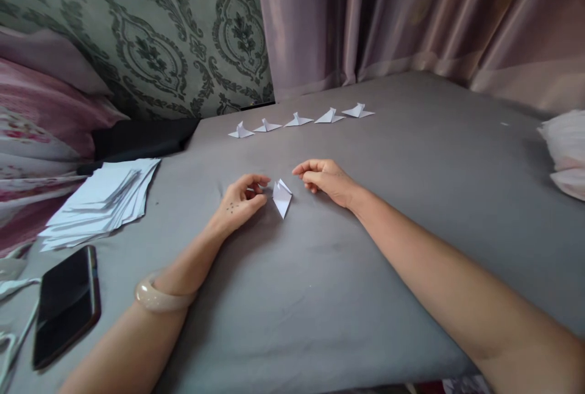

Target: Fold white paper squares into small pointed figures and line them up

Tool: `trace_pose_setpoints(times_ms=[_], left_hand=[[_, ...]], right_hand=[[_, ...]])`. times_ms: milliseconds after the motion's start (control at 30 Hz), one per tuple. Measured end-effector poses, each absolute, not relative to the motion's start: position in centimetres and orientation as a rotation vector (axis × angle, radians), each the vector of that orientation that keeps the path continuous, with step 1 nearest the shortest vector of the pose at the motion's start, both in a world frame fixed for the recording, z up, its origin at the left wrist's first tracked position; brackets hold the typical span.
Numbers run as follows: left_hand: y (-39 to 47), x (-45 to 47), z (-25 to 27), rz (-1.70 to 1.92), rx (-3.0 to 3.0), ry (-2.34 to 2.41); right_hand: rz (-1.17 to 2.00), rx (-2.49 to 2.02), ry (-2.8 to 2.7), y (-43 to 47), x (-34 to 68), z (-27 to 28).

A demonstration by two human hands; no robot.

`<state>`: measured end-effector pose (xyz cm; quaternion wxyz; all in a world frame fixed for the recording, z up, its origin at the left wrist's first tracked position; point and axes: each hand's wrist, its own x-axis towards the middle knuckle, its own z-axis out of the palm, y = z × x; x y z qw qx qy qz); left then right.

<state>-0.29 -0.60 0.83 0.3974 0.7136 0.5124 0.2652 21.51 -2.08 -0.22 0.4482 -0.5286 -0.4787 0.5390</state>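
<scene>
A small folded white paper piece (282, 199), pointed toward me, lies on the grey cloth between my two hands. My left hand (242, 200) is just left of it, thumb and fingers apart, with a narrow gap to the paper. On the other side, my right hand (325, 179) hovers a little further off, its fingers loosely curled and nothing visible in them. Farther back, several folded paper figures (298, 120) with spread wings stand in a row.
A stack of white paper sheets (103, 202) lies at the left, with a dark phone (68, 306) and white cable (18, 333) nearer me. A black flat item (146, 137) sits behind the sheets. Purple curtains (311, 22) hang at the back; a whitish bundle (569, 153) is far right.
</scene>
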Motion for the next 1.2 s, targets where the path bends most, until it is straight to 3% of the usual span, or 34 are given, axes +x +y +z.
trace_pose_setpoints(times_ms=[533,800,1200], left_hand=[[0.7,0.9,-1.6,0.694,2.219,1.086],[0.7,1.1,-1.3,0.667,2.347,1.054],[0.5,-0.4,0.2,0.601,2.01,1.022]], right_hand=[[1.18,-1.411,-1.404,-2.4,21.1,-0.6],[0.677,-1.414,-1.876,-3.0,19.9,-1.4],[0.591,-1.455,-2.007,-3.3,19.8,-1.1]])
